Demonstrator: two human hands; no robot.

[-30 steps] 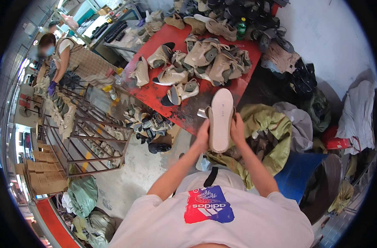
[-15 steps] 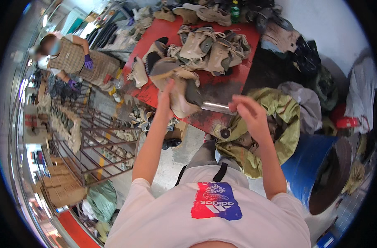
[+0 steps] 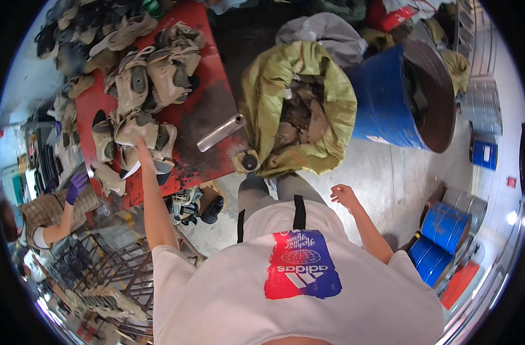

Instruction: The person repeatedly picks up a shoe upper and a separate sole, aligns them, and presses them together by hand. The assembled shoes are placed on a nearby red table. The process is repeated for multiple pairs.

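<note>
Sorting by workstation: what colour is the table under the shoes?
Red table, dark worn patches, head view.

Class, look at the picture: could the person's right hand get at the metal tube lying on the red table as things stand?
Probably yes. The right hand hangs empty beside the body, and the metal tube lies bare on the red table. Only the open green sack bulges beside that path.

Even, bright daylight-like light fills the scene, with only soft shadows. The pale concrete floor at centre right shines faintly, and a small glare spot sits at the far right edge. The red-topped desk at upper left is sharp. Fisheye bending is strong toward the black round rim, where the metal racks at lower left curve and smear.
</note>
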